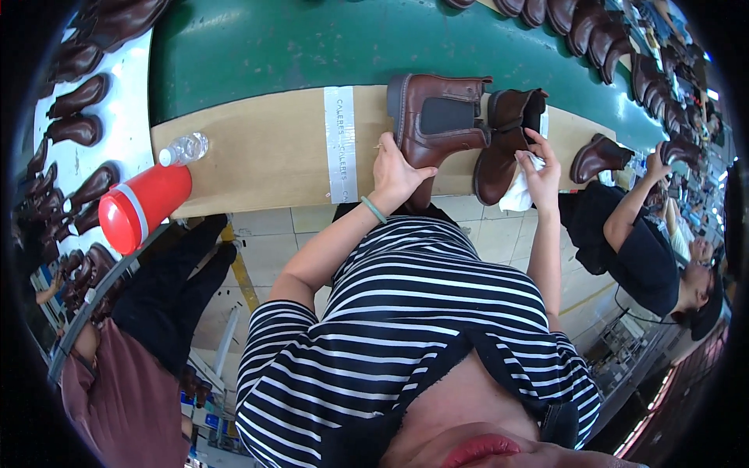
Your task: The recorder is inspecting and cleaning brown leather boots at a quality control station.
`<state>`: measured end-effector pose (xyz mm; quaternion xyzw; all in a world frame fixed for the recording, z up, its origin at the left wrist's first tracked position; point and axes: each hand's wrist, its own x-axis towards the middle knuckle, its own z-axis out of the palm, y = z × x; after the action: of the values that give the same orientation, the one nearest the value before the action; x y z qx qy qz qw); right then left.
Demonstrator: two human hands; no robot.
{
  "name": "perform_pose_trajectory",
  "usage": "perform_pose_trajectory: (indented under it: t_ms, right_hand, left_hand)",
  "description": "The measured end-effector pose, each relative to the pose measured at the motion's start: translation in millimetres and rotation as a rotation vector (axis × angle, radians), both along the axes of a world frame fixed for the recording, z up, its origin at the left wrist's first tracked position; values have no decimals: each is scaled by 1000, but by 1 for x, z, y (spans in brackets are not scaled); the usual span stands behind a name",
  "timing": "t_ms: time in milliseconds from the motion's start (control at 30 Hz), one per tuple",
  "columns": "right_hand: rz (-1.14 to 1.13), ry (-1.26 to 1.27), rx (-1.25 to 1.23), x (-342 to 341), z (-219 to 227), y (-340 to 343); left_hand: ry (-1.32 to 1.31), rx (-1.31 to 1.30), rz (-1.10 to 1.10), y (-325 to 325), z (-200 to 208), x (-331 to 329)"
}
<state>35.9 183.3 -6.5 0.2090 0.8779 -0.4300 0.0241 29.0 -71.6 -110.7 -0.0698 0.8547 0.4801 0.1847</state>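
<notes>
My left hand is closed around the front part of a brown leather ankle boot, thumb across it near the toe. The boot lies tilted on the cardboard, toe toward me, showing a dark elastic side panel and a dark sole. Just right of it is a second brown ankle boot, its toe also toward me. My right hand pinches a crumpled white cloth beside this second boot, fingertips close to its shaft. Whether those fingertips touch the leather, I cannot tell.
A cardboard sheet with a strip of printed tape covers the near edge of a green table. At left are a clear bottle and a red container. Boots line both sides. At right a co-worker handles boots; another person is at left.
</notes>
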Motion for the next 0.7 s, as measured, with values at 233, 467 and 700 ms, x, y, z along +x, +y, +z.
perform_pose_trajectory:
  t_ms: [233,467,700]
  right_hand:
    - [73,67,109,1,-1,-4]
    - [103,-38,-332,-43,5,-75]
    - [121,-293,-808,-89,-41,-95]
  left_hand:
    - [111,-145,-9,-24,18,-7]
    - [199,-225,-8,-43,38,-14]
    - [-14,-147,-70,-59,26,-12]
